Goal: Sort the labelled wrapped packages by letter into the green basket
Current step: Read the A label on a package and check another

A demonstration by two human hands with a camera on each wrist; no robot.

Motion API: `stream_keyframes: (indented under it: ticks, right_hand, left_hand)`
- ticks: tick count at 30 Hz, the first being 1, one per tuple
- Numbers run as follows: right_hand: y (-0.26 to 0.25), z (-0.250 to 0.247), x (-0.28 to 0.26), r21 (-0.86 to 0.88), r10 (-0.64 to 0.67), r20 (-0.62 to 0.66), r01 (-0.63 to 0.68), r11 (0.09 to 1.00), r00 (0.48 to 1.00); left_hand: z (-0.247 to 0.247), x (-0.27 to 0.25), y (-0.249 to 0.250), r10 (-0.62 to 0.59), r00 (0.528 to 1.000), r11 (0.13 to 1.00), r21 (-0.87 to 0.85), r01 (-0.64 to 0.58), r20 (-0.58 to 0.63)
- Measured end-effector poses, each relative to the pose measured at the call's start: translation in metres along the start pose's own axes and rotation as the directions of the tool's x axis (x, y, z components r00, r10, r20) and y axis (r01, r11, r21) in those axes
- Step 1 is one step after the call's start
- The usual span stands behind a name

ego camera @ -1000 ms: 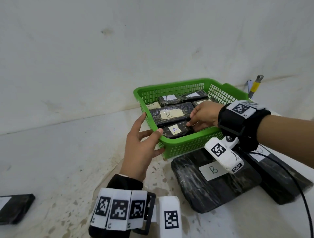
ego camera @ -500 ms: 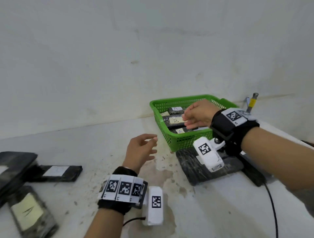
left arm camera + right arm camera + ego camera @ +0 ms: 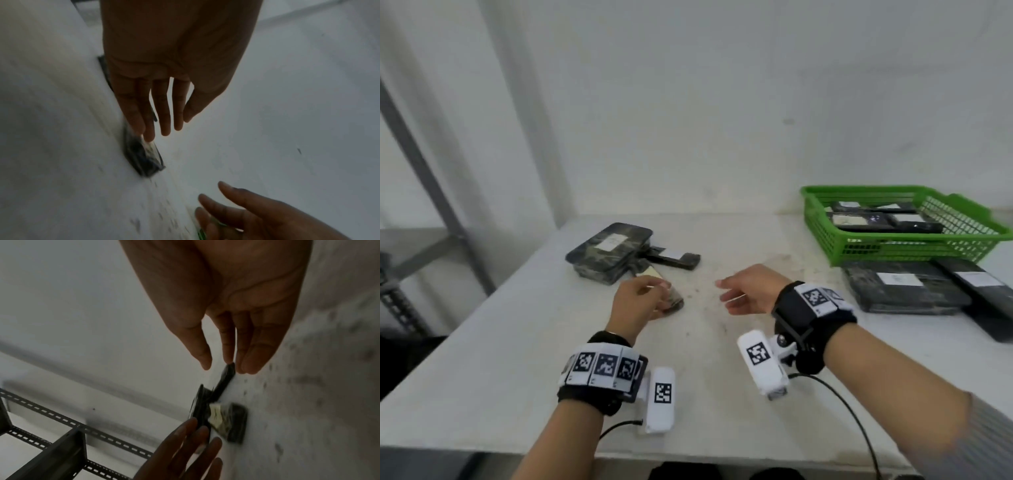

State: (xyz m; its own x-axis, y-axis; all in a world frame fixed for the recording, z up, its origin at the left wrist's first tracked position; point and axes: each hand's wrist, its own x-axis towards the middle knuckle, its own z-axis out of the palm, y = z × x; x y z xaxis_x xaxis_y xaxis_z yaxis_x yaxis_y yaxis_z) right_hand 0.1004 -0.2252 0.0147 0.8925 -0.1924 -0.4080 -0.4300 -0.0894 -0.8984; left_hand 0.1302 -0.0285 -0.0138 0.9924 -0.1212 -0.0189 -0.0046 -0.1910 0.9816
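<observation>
Both hands hover over the tabletop [image 3: 517, 359], holding nothing. The left hand [image 3: 635, 301] has its fingers straight and loosely spread in the left wrist view, its fingertips [image 3: 149, 134] just above a small package [image 3: 671, 301] with a yellowish label; whether they touch it I cannot tell. The right hand [image 3: 748, 291] is just right of the left, fingers relaxed and slightly parted, pointing toward the left hand. Just beyond the left hand lies a big package [image 3: 609, 253] with a white label, and a slim package [image 3: 676, 258] lies against its right side. Right of the right hand, two large packages [image 3: 904, 287] with white labels lie side by side on the tabletop, touching the basket's near wall. The basket [image 3: 822, 226] stands beyond and to the right of the right hand, well apart from it, with several labelled packs [image 3: 856, 219] lying flat inside; their letters are too blurred to read. A grey metal rack [image 3: 51, 456] stands off the tabletop's left edge.
</observation>
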Motion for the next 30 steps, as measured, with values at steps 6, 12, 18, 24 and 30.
stream_keyframes:
  ticks: [6, 12, 18, 24, 30]
  right_hand:
    - [-0.002, 0.080, 0.028, -0.154, -0.039, -0.088, 0.025, 0.988, 0.995]
    - [-0.004, 0.100, 0.042, -0.571, -0.130, -0.134, 0.030, 0.821, 0.982]
    - [0.004, 0.077, 0.049, -0.228, -0.112, -0.162, 0.073, 0.971, 0.981]
    - [0.020, 0.037, 0.048, 0.132, -0.118, -0.124, 0.134, 0.982, 0.985]
    - [0.024, 0.007, 0.057, 0.199, -0.131, -0.044, 0.137, 0.970, 0.990]
  left_hand:
    - [-0.062, -0.005, -0.013, -0.055, 0.991, 0.998, -0.038, 0.051, -0.120]
    - [-0.084, 0.004, -0.015, -0.137, 0.987, 0.974, -0.194, 0.119, -0.079]
    - [-0.077, 0.024, -0.016, -0.229, 0.973, 0.909, -0.362, 0.207, -0.017]
    - [-0.049, 0.046, -0.006, -0.308, 0.949, 0.832, -0.465, 0.303, 0.067]
    - [-0.018, 0.068, -0.004, -0.295, 0.936, 0.799, -0.487, 0.353, 0.195]
